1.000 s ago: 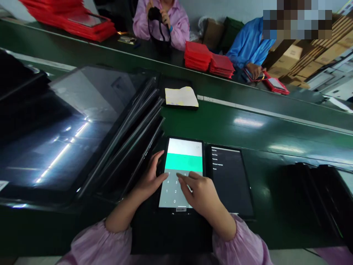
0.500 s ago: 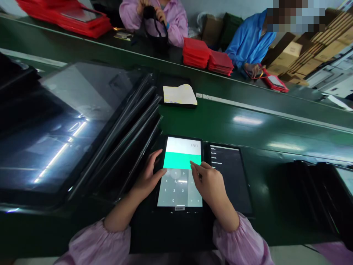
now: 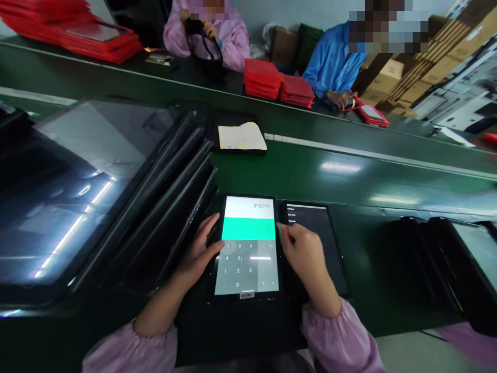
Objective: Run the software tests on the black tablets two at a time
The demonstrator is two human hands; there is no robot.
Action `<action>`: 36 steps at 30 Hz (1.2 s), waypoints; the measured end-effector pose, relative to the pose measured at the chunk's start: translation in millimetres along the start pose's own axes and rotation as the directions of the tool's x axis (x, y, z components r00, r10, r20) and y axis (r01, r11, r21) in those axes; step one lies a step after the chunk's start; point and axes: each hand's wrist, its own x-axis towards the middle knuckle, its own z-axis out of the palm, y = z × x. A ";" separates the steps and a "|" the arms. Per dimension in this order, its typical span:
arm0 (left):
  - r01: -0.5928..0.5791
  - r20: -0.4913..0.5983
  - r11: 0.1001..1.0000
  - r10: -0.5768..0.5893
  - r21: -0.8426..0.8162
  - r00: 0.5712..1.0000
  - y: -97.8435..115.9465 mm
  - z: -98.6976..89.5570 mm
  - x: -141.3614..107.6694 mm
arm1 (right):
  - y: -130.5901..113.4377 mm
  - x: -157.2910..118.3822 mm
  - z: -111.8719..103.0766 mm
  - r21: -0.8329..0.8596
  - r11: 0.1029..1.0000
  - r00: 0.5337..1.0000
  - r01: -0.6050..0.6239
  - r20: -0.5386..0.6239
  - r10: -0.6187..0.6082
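Observation:
A lit tablet (image 3: 248,228) lies on the dark work surface, with a calculator keypad on its screen and a green band above it. My left hand (image 3: 202,248) rests along its left side, fingers stretched and apart, the thumb tip touching the screen's edge near the 7 key. My right hand (image 3: 305,251) is at the right edge with its fingers curled in and the index fingertip beside the frame; nothing shows in its grip. Partly under that hand lies a second tablet (image 3: 320,220) with a dark text menu.
Large dark glossy panels (image 3: 101,197) lean in a stack on the left. More tablets (image 3: 450,259) stand at right. A paper pad (image 3: 243,137) lies ahead. Across the bench are red sleeve stacks (image 3: 262,80), a person in pink (image 3: 233,46) and a person in blue (image 3: 330,62).
My right hand has drawn back from over the screen to the tablet's right edge. The top line of the display shows more characters. The whole view has shifted a little.

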 end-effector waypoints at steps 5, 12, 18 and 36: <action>-0.006 -0.019 0.999 0.005 -0.039 1.000 -4.0 1.6 1.3 | 37.0 6.7 -13.2 -0.005 0.985 0.981 -0.171 -0.094 0.170; 0.084 -0.047 0.996 -0.085 -0.028 0.995 23.7 4.9 8.2 | 62.3 0.4 -24.1 0.231 0.949 0.959 -0.213 -0.134 0.248; 0.154 -0.054 0.988 -0.155 -0.011 0.986 31.4 11.2 22.4 | 132.5 0.9 -39.0 0.421 0.868 0.921 -0.265 -0.155 0.356; 0.017 -0.146 0.999 -0.013 0.028 0.989 36.5 39.1 70.8 | 50.5 -16.6 -35.3 0.517 0.826 0.956 0.225 0.045 -0.289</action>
